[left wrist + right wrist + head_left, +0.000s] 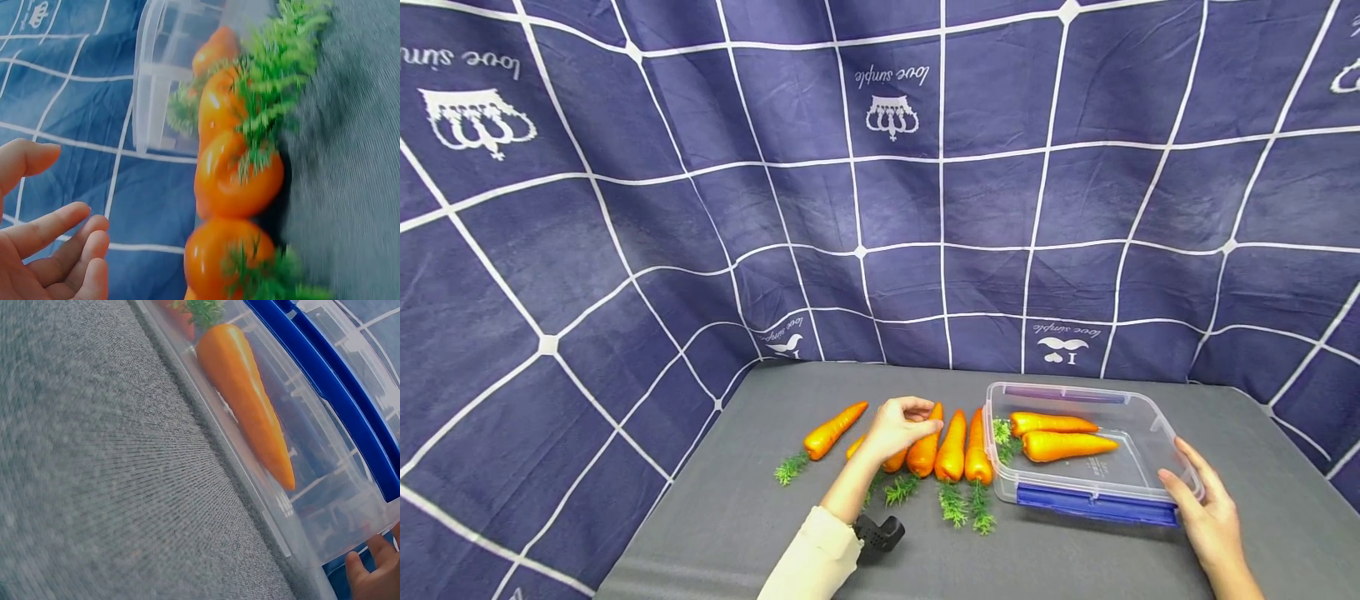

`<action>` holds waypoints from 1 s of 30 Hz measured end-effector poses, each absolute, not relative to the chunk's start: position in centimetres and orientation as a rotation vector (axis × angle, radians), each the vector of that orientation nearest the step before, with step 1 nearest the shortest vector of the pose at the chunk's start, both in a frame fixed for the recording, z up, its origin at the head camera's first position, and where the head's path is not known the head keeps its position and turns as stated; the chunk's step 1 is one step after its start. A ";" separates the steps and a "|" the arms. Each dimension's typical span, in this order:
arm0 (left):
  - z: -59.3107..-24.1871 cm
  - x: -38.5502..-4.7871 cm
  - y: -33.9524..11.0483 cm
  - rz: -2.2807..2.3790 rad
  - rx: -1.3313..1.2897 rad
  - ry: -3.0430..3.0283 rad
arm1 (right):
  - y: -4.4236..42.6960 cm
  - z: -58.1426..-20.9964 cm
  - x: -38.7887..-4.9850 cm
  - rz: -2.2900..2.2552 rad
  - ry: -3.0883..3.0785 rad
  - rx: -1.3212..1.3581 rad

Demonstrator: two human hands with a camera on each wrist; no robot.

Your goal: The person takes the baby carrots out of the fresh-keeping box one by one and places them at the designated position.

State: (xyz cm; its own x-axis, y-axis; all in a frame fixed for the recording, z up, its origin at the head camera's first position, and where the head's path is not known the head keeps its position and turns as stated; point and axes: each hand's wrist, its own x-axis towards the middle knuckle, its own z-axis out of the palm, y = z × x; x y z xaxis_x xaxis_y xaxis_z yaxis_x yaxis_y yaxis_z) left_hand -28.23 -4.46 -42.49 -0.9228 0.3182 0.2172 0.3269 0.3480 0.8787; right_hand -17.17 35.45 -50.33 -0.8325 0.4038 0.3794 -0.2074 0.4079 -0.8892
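Nearest, in the head view, come a cream sleeve (812,554) and a black plastic piece (880,533) at its cuff, on a grey cloth-like tabletop (715,525). Beyond them the left hand (895,429) is over a row of glossy orange carrots with feathery green tops (951,450), seemingly at one tip; the left wrist view instead shows its thumb and fingers apart with nothing between them. The right hand (1210,504) grips the end of a clear plastic box with a blue latch (1138,433), thumb over the rim; the right wrist view shows only some fingers by the end wall. From above, two carrots (1063,446) lie inside; the right wrist view shows one fully, through the side. One loose carrot (833,432) lies left of the row. Farthest hangs a navy cloth with white grid lines (887,208).
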 end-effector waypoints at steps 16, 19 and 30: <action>-41.3 -27.8 1.5 -1.712 -0.765 -2.598 | 35.4 -50.3 -17.3 1.419 -2.114 -0.175; -41.1 -27.8 2.6 -1.725 -0.804 -2.598 | 35.4 -50.3 -17.3 1.417 -2.110 -0.172; -40.5 -27.7 5.9 -1.740 -0.898 -2.593 | 35.4 -50.4 -17.3 1.406 -2.115 -0.173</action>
